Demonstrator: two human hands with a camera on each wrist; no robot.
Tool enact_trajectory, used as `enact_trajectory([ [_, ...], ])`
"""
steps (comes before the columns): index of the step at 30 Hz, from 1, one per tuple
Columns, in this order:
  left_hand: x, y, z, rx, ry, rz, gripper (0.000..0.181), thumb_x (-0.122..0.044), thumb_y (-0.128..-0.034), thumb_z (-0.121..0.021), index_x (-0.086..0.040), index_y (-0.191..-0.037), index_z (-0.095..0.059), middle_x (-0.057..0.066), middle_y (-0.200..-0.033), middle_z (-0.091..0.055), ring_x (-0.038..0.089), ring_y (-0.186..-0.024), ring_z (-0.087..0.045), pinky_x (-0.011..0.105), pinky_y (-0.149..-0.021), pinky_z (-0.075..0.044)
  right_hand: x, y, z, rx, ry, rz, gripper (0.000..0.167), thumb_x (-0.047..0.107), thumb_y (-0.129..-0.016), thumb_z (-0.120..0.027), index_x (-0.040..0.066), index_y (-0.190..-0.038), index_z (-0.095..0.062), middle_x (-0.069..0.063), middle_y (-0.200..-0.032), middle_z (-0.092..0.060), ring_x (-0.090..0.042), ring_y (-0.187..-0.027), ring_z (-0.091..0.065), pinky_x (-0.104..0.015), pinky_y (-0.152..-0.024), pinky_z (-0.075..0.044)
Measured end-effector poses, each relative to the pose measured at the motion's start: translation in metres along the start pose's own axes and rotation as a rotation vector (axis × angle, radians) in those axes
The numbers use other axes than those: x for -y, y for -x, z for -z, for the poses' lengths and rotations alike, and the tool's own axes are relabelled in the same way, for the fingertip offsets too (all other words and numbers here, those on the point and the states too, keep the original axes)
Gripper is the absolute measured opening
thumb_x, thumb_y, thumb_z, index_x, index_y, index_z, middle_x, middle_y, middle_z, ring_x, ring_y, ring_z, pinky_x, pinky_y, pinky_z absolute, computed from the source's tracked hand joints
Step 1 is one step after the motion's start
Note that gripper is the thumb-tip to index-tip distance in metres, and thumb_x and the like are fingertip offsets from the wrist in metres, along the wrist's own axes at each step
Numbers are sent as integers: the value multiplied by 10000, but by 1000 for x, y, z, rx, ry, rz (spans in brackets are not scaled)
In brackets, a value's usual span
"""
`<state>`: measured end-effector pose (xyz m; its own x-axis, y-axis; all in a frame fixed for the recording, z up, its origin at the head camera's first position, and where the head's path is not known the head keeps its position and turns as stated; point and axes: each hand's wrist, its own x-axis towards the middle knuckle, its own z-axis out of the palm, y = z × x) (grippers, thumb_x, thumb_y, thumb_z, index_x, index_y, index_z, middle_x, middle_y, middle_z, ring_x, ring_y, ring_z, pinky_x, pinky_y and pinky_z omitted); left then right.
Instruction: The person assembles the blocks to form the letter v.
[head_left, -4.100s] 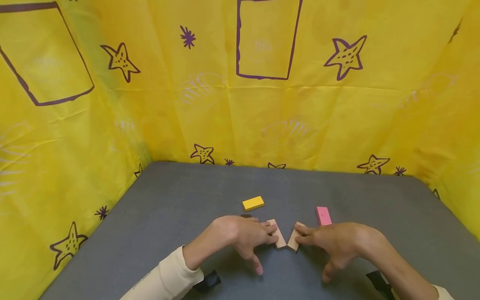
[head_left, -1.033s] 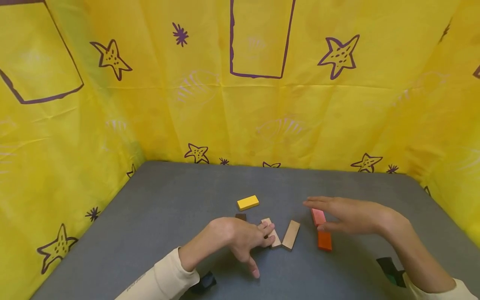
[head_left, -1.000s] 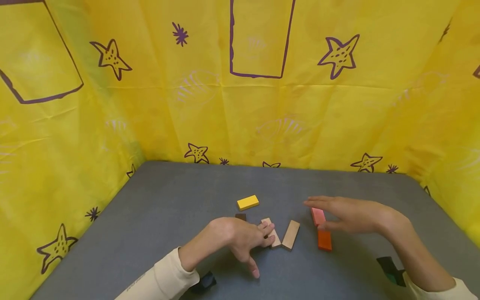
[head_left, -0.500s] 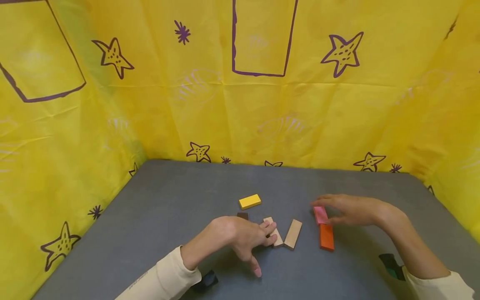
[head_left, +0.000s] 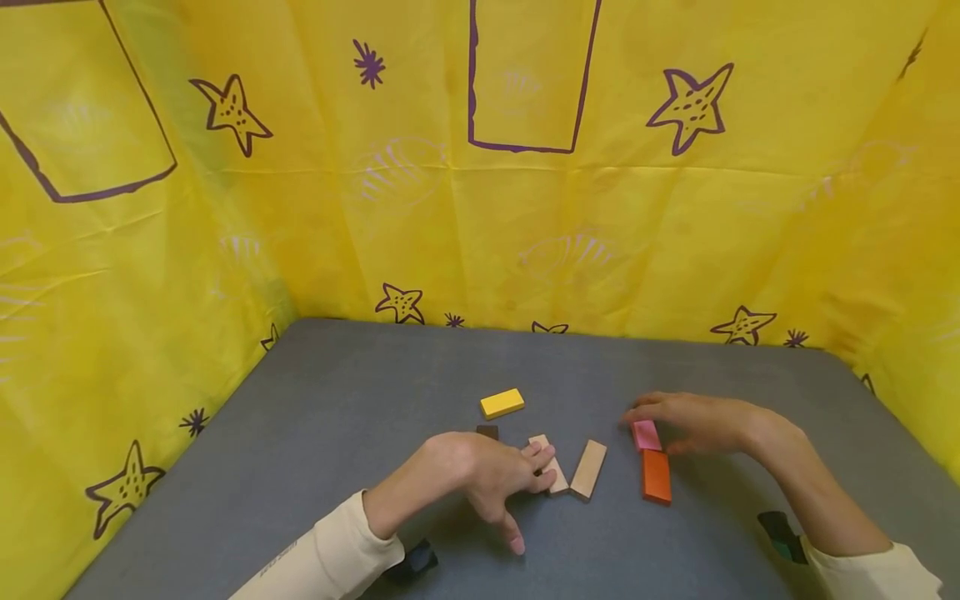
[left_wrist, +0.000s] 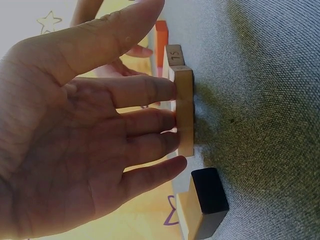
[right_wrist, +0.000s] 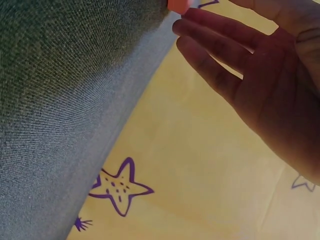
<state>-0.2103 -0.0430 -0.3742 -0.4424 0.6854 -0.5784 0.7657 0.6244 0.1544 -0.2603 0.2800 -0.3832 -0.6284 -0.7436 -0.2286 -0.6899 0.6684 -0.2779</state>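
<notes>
The pink block [head_left: 647, 436] lies on the right half of a grey table [head_left: 375, 375], with yellow cloth [head_left: 322, 233] bearing purple starfish rising behind and at both sides. The table's far edge and slanting left edge run along the cloth, well apart from the blocks, leaving a broad stretch of grey surface beyond them. The right hand [head_left: 705, 423] has its fingers and thumb bent round the pink block in the head view; the right wrist view shows only a reddish corner, too little to tell which block. The left hand [head_left: 491, 477] keeps its fingers straight, tips touching the left pale block [left_wrist: 185, 115], thumb spread away; its palm and that block's long side show only in the left wrist view. The right pale block [head_left: 589, 471] meets the left one at the near ends, making a V, and a strip of grey separates it from the orange block [head_left: 656, 477], which touches the pink one end to end. A yellow block [head_left: 502, 403] lies farther back, near a dark block [left_wrist: 211, 192] that the left hand partly hides from the head camera. The pink block is plain, flat and slightly tilted against the orange. Smallest are dark marks on the right pale block's end, seen from the left wrist.
</notes>
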Motion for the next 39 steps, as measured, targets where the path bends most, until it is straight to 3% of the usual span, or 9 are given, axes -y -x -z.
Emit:
enact_trajectory([
  [19,-3,-1,-2,-15,-46,10,968,-594,-895,-747,-251,-1668,-276,25,-1783,-85,169,-1642,-174,267,-1265,-316,-1,-5,-7,-42,35,33,543,17,-846,-798,143,-1359,-675,-200,-1412,-623,-429,-1262,-623,-606,-1020,-520],
  [25,-2,-2,-1,-11,-32,17,962,-589,-894,-751,-265,-1666,-277,5,-1784,-82,153,-1643,-163,274,-1272,-306,-3,-7,-8,-88,76,86,521,19,-833,-803,132,-1329,-687,-133,-1329,-664,-366,-1192,-658,-552,-993,-548],
  [39,-2,-1,-1,-10,-26,18,960,-583,-895,-753,-269,-1666,-276,-1,-1784,-84,144,-1642,-168,270,-1266,-317,-1,-8,-7,-94,69,96,458,44,-864,-797,133,-1303,-704,-129,-1292,-673,-339,-1147,-671,-531,-971,-565],
])
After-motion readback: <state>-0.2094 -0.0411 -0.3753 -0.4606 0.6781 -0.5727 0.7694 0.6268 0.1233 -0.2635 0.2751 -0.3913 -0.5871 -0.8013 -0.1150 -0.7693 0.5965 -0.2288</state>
